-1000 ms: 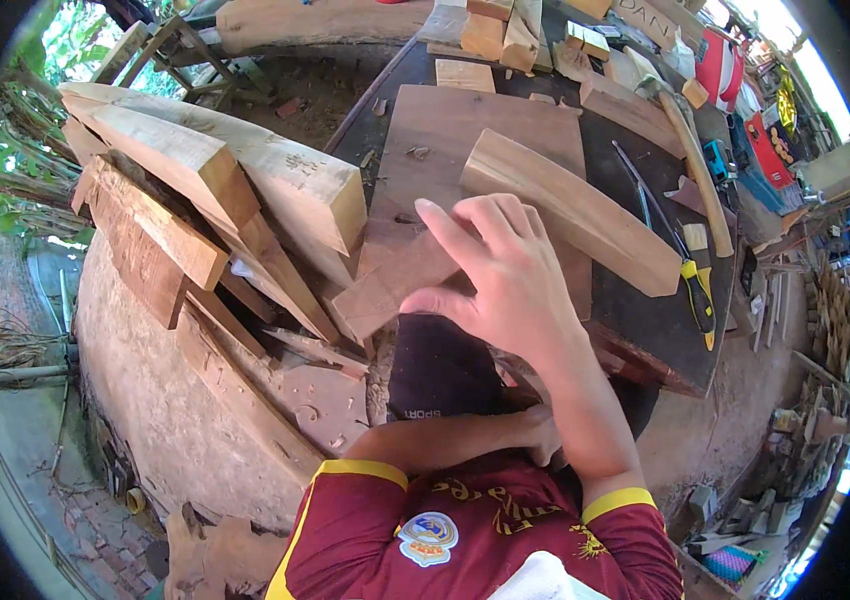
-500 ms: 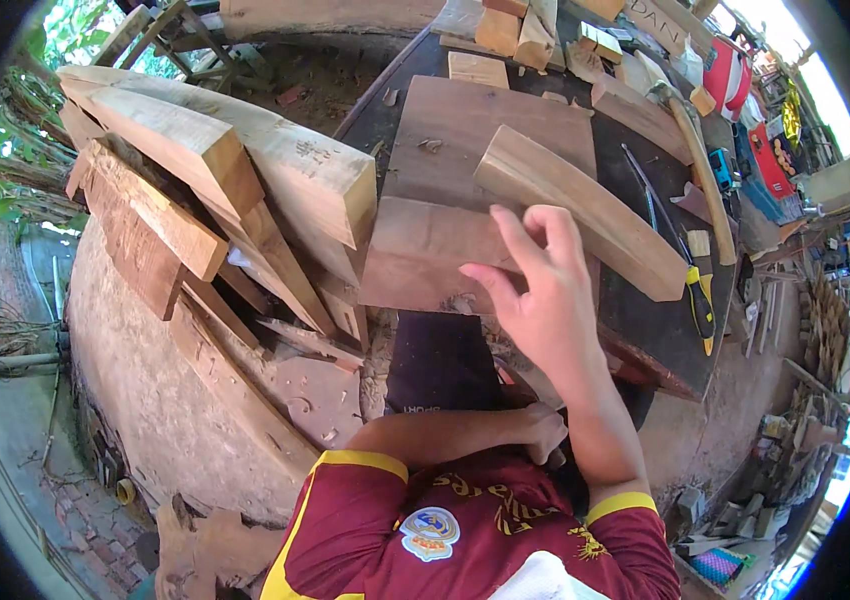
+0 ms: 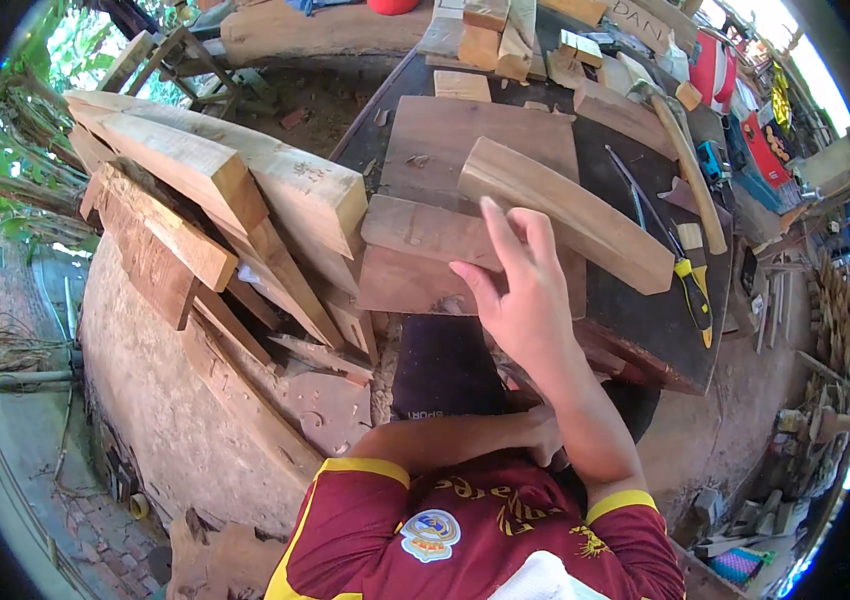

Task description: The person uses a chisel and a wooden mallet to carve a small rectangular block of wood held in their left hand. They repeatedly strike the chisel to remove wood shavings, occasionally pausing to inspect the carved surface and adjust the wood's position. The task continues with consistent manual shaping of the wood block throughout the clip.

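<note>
My right hand (image 3: 525, 285) is raised over the near edge of the work table, empty, with its thumb and fingers apart. Behind its fingers lies a brown wooden block (image 3: 415, 230), and I cannot tell whether they touch it. A flat brown board (image 3: 485, 125) lies on the dark table, with a curved wooden piece (image 3: 565, 212) slanting across it to the right. Low across my lap rests my left forearm, and my left hand (image 3: 545, 437) sits beside my right forearm. The fingers of that hand are mostly hidden.
Thick timber beams (image 3: 285, 165) lean at the table's left. On the right lie a thin-shafted tool with a yellow-and-black handle (image 3: 693, 300) and a long wooden-handled tool (image 3: 687, 165). Wood offcuts (image 3: 490, 40) stand at the back. A wood scrap (image 3: 330, 410) lies by my left.
The whole view has shifted slightly. My right hand's fingers have straightened from a more bent pose. My left hand stays low beside the right forearm.
</note>
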Motion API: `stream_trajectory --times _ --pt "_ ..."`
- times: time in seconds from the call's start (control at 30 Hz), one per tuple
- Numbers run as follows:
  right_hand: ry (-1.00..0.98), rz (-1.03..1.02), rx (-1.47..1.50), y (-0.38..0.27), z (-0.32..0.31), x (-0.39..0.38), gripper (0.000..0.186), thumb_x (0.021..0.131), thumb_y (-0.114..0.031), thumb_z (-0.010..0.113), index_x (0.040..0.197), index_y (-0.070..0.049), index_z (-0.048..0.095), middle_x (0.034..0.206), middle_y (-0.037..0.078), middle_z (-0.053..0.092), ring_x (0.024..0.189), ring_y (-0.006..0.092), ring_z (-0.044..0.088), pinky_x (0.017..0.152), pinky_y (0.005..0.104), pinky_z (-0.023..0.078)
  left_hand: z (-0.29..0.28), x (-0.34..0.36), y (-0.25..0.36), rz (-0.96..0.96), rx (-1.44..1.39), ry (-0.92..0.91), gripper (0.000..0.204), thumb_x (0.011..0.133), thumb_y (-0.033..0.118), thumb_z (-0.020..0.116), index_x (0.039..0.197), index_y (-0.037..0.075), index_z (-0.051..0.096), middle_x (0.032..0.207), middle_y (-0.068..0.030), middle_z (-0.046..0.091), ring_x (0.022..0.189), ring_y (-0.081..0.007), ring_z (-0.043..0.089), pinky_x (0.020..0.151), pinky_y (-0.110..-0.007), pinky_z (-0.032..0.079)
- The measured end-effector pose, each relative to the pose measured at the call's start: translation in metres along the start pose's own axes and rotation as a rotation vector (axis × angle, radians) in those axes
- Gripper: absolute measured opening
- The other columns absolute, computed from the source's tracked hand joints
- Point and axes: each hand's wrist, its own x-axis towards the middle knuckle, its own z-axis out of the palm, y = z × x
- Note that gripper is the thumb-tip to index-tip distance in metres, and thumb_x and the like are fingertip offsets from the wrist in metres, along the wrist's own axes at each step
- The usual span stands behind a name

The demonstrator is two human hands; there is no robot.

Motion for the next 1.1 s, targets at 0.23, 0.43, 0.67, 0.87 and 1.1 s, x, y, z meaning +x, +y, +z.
stream_trajectory --times 0.23,0.43,0.67,0.87,1.1 --pt "0.076 0.041 0.287 0.007 -0.043 -0.061 0.036 0.075 -0.005 0.074 0.109 -0.001 0.062 0.084 0.012 0.063 0.071 0.0229 0.062 0.062 0.0289 0.05 -0.008 0.001 -0.004 -0.131 -0.128 -0.306 0.063 0.05 0.012 0.071 0.112 0.007 0.059 0.111 -0.0147 0.061 0.107 -0.0298 0.056 0.089 -0.037 0.047" --pt "-0.159 0.369 0.103 0.045 -0.076 -0.172 0.023 0.076 -0.003 0.069 0.098 -0.001 0.066 0.077 0.011 0.066 0.065 0.0219 0.063 0.059 0.0289 0.048 0.002 0.007 -0.007 -0.14 -0.04 -0.359 0.049 0.054 0.017 0.071 0.1 0.003 0.064 0.102 -0.0153 0.065 0.098 -0.0291 0.061 0.083 -0.037 0.049" --pt "-0.167 0.518 -0.288 0.132 -0.068 -0.295 0.029 0.074 -0.01 0.069 0.102 -0.003 0.065 0.09 0.014 0.067 0.073 0.0292 0.065 0.066 0.0363 0.051 -0.01 0.001 0.005 -0.102 0.057 -0.332 0.034 0.062 0.026 0.07 0.087 0.002 0.067 0.084 -0.0182 0.066 0.085 -0.0329 0.064 0.073 -0.042 0.052" --pt "-0.298 0.79 -0.273 0.149 -0.051 -0.288 0.034 0.079 -0.033 0.067 0.104 -0.01 0.066 0.094 0.01 0.068 0.082 0.0317 0.065 0.072 0.0403 0.051 -0.091 -0.035 0.064 -0.004 0.14 -0.071 0.027 0.06 0.02 0.069 0.081 0.004 0.064 0.072 -0.0158 0.064 0.07 -0.0359 0.064 0.063 -0.045 0.052" --pt "-0.299 0.734 -0.279 0.147 -0.054 -0.287 0.037 0.079 -0.035 0.067 0.107 -0.012 0.066 0.091 0.007 0.069 0.083 0.0292 0.066 0.072 0.041 0.051 -0.183 -0.132 0.095 -0.323 0.081 0.661 0.017 0.066 0.015 0.068 0.079 0.01 0.059 0.066 -0.0126 0.059 0.066 -0.0342 0.062 0.058 -0.043 0.049"
